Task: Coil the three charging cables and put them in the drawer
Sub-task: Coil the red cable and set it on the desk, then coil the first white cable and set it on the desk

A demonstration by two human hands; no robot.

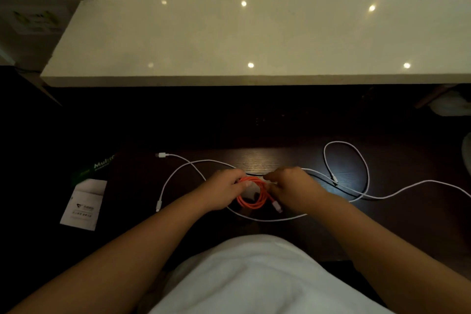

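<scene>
An orange cable [252,196] hangs in a small coil of a few loops just above the dark desk, its plug end [277,207] dangling at the lower right. My left hand [224,190] grips the coil's upper left side. Touching the coil's right side is my right hand [290,187], fingers closed around the loops. A white cable [178,168] lies loose on the desk to the left, with plugs at both ends. Another white cable [367,173] loops at the right and trails off the right edge. No drawer is visible.
A white paper leaflet [82,205] and a dark green box [94,167] lie on the desk at the left. A pale glossy shelf [254,38] runs across above the dark wooden desk [254,155]. My white shirt fills the bottom centre.
</scene>
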